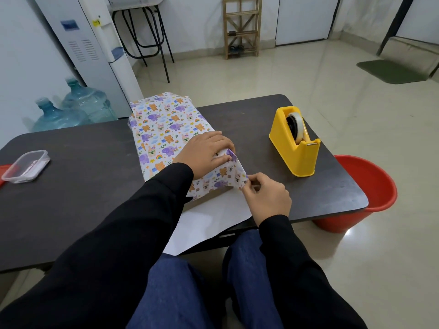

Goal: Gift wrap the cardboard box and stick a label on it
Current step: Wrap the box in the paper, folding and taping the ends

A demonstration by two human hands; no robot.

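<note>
The box is covered by animal-print wrapping paper and lies in the middle of the dark table; no cardboard shows. My left hand lies on the box's near right corner, fingers curled over the paper's edge and pressing it down. My right hand pinches the corner of a paper flap just right of the box's near end. The paper's white underside spreads toward me over the table's front edge. A yellow tape dispenser stands to the right of the box.
A clear plastic container sits at the table's left edge, beside something red. A red bucket stands on the floor off the right corner. Water bottles and a dispenser stand behind the table on the left.
</note>
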